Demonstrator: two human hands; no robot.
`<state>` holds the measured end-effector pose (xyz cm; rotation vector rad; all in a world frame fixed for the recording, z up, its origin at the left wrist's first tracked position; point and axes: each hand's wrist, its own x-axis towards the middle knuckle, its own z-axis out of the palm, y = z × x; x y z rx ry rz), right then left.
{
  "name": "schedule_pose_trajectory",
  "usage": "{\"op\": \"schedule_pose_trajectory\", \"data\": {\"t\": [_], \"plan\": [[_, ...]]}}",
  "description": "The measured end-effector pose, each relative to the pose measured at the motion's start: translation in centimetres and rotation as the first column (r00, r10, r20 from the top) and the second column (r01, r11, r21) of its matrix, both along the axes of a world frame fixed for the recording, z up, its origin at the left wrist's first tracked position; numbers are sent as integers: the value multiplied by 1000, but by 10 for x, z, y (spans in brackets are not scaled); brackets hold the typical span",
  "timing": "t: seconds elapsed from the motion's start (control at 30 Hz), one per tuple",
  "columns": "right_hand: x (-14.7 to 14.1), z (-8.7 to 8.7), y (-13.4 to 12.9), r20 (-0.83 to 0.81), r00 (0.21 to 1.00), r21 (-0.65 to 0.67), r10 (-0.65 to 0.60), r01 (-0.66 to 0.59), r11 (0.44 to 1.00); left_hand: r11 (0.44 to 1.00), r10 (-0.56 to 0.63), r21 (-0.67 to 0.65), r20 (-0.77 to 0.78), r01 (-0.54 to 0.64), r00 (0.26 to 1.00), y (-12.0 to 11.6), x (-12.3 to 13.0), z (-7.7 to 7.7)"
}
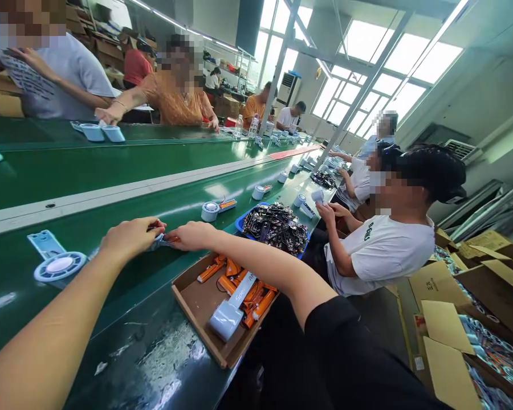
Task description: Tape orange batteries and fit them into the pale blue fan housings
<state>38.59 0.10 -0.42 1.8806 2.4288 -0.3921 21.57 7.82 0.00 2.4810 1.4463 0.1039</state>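
Over the green belt my left hand (133, 239) and my right hand (192, 235) meet, fingers closed in a pinch. Between the fingertips shows a small bit of a light-blue fan part (159, 240); my hands hide most of it. Left of my left forearm lies a light-blue handheld fan (60, 265) with a round grille, its handle shell open. Below my right forearm stands a cardboard tray (196, 319) holding several orange cylinders (263, 304), apparently batteries with wires. A light-blue fan housing (227, 319) with lettering on its handle lies on top of them.
A blue basket (240, 223) heaped with dark small parts (277, 228) stands beyond my right forearm. Several fans (210, 211) sit along the belt (183, 193). A co-worker (380, 239) at right holds a fan; others work across the belt. Cardboard boxes (448, 364) stand at lower right.
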Motion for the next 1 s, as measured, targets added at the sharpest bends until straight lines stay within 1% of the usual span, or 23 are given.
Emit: {"op": "schedule_pose_trajectory", "data": {"t": [0.07,0.23,0.33,0.47,0.53,0.6,0.67,0.7,0.73,0.77,0.8,0.83,0.87,0.9,0.93,0.97,1.0], "plan": [[-2,-1,3,34,999,-17,-10,10,1000,1000,1,0,-48,-1,999,-2,3,3],[-1,-1,4,58,997,-20,-49,50,999,1000,12,-17,-2,-12,1000,-9,8,7],[1,0,3,36,997,-8,-63,63,998,1000,10,-9,23,-10,1000,-12,11,6],[7,3,5,-22,998,16,-51,52,999,1000,7,-10,40,-7,999,-15,13,5],[12,9,7,-56,997,33,-49,51,998,1000,1,-16,46,-1,999,-15,14,6],[19,18,7,-96,993,58,-63,69,996,1000,-4,-18,48,5,999,-15,16,8],[30,31,-2,-148,985,95,-92,106,990,999,-23,-21,47,24,999,-17,20,12],[36,38,-12,-176,979,114,-106,127,985,999,-37,-23,46,38,998,-18,22,15],[42,46,-27,-200,973,135,-118,147,980,998,-52,-20,50,53,997,-20,23,17],[49,53,-47,-240,963,160,-122,163,974,998,-65,3,59,64,996,-23,22,20],[55,59,-75,-305,946,192,-114,178,965,997,-65,53,67,61,996,-26,17,22],[61,62,-108,-376,922,224,-97,192,956,991,-41,130,75,31,996,-29,10,23],[67,64,-147,-499,864,258,-60,215,942,975,12,220,77,-29,997,-31,-1,23],[71,61,-190,-608,794,279,-22,239,930,948,90,301,68,-106,994,-33,-16,21],[75,55,-235,-677,736,276,0,254,927,918,182,351,40,-184,983,-33,-33,18],[76,45,-280,-724,689,254,-13,285,924,900,267,360,-7,-247,964,-33,-51,14],[76,32,-322,-760,646,211,-66,343,915,909,297,328,-83,-256,951,-31,-69,9]]}}
